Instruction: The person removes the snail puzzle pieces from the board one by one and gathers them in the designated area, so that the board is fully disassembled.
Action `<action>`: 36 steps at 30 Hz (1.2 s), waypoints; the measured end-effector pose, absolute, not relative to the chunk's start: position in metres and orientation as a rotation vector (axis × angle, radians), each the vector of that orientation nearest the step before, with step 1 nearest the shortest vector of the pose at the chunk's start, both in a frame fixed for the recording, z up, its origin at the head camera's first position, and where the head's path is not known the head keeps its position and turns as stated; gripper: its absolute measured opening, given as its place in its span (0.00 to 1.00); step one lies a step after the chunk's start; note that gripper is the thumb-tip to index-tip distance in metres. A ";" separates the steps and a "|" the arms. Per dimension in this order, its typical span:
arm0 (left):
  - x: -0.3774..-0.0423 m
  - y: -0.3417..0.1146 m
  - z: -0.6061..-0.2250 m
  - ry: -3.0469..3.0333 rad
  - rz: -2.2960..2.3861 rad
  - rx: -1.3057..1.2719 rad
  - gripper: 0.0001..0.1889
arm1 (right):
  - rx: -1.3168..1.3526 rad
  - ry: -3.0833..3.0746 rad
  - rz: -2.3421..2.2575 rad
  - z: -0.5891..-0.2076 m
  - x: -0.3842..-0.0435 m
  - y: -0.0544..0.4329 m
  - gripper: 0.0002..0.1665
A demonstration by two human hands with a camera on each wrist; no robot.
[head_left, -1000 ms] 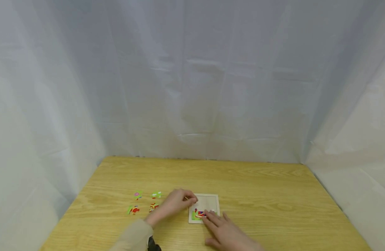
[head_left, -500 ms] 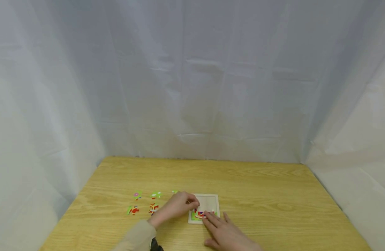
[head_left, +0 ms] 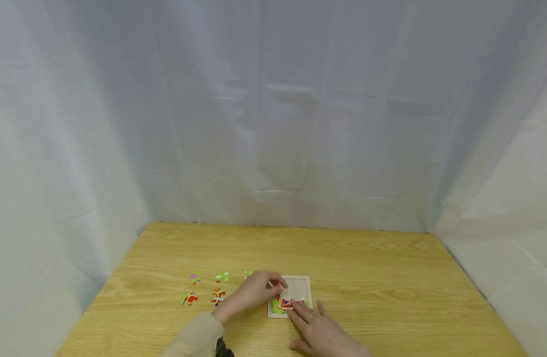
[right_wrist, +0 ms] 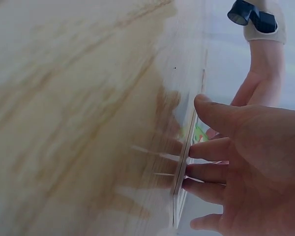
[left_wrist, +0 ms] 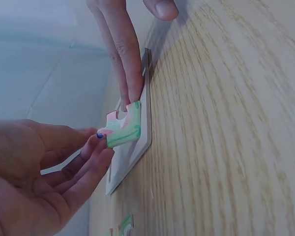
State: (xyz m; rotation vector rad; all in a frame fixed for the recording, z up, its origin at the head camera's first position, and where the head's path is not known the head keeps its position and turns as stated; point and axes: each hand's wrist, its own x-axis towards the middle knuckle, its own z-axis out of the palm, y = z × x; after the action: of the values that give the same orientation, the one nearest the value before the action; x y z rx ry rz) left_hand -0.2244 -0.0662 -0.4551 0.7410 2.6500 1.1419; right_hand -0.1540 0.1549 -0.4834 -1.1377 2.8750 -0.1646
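A square wooden puzzle board (head_left: pixel 303 283) lies on the table before the person, with colourful pieces along its near side. My left hand (head_left: pixel 257 289) reaches over the board's left side. In the left wrist view its thumb and fingertips pinch the knobbed end of a green, red and white puzzle piece (left_wrist: pixel 125 129) at the board's near corner; whether the piece lies flat is hard to tell. My right hand (head_left: pixel 318 327) rests straight fingertips on the pieces and the near edge of the board (right_wrist: pixel 179 189), thumb spread apart. Those fingertips partly cover the pieces.
Several loose puzzle pieces lie left of the board, among them a red and green one (head_left: pixel 190 298), a red and yellow one (head_left: pixel 218 296) and a green and white one (head_left: pixel 222 277). White sheeting (head_left: pixel 282 124) hangs behind and beside the wooden table (head_left: pixel 371 267).
My left hand has shifted slightly right over the board, uncovering a loose green piece behind it. My right hand stays nearly still on the board.
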 end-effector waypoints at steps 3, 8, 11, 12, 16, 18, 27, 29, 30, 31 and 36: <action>-0.224 -0.068 -0.457 2.649 1.171 0.720 0.07 | -1.141 2.877 -0.170 -0.483 -0.154 0.155 0.42; -0.224 -0.073 -0.462 2.571 1.267 0.692 0.09 | -1.144 2.872 -0.183 -0.483 -0.154 0.155 0.42; -0.224 -0.075 -0.465 2.503 1.324 0.652 0.10 | -1.147 2.872 -0.179 -0.483 -0.154 0.155 0.42; -0.224 -0.076 -0.466 2.484 1.338 0.637 0.09 | -1.147 2.871 -0.178 -0.483 -0.155 0.156 0.42; -0.223 -0.080 -0.467 2.428 1.379 0.606 0.07 | -1.151 2.868 -0.183 -0.484 -0.156 0.156 0.42; -0.222 -0.081 -0.467 2.414 1.391 0.610 0.05 | -1.149 2.861 -0.196 -0.484 -0.156 0.157 0.42; -0.224 -0.083 -0.461 2.525 1.360 0.658 0.05 | -1.139 2.830 -0.220 -0.483 -0.156 0.156 0.41; -0.224 -0.086 -0.459 2.536 1.373 0.650 0.05 | -1.145 2.831 -0.215 -0.483 -0.157 0.156 0.41; -0.224 -0.087 -0.458 2.540 1.382 0.639 0.05 | -1.141 2.825 -0.220 -0.483 -0.157 0.155 0.41; -0.224 -0.088 -0.458 2.546 1.387 0.627 0.05 | -1.137 2.821 -0.224 -0.483 -0.157 0.155 0.42; -0.223 -0.099 -0.454 2.513 1.463 0.540 0.05 | -1.113 2.801 -0.263 -0.483 -0.158 0.154 0.41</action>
State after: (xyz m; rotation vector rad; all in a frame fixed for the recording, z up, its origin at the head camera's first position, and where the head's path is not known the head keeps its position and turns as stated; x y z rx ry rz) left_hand -0.2228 -0.0993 -0.4542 0.5400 2.5127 1.4630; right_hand -0.1581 0.1542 -0.4827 -1.1129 2.8015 -0.2625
